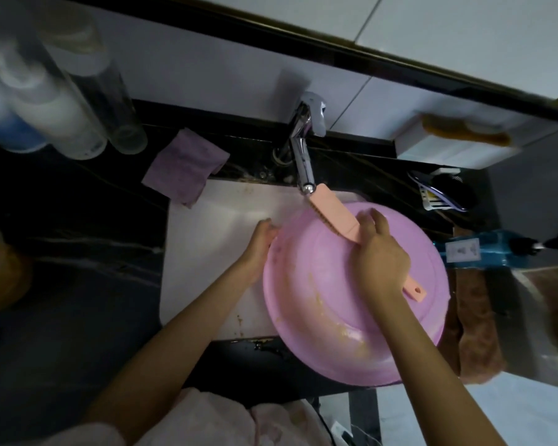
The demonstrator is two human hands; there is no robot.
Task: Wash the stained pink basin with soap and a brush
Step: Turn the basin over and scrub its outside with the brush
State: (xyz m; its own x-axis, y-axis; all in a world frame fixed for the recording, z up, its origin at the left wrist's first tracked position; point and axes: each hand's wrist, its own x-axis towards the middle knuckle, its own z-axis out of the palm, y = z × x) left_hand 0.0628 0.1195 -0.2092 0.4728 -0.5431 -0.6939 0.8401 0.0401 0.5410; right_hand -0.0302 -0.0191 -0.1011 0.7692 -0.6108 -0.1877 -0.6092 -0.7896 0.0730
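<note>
The pink basin (pixel 329 284) lies tilted over the right part of the white sink (pixel 207 252), with yellowish stains along its lower inner wall. My left hand (pixel 260 246) grips the basin's left rim. My right hand (pixel 379 255) holds a salmon-pink brush (pixel 331 212) by its handle. The brush head points up toward the chrome tap's spout (pixel 306 185), and the handle's end (pixel 416 289) sticks out below my hand.
A purple cloth (pixel 186 167) lies on the black counter left of the tap. Bottles (pixel 55 101) stand at the far left. A blue pump bottle (pixel 484 251) lies to the right, above a brown towel (pixel 474 323). A clip and small items (pixel 438 194) sit at right.
</note>
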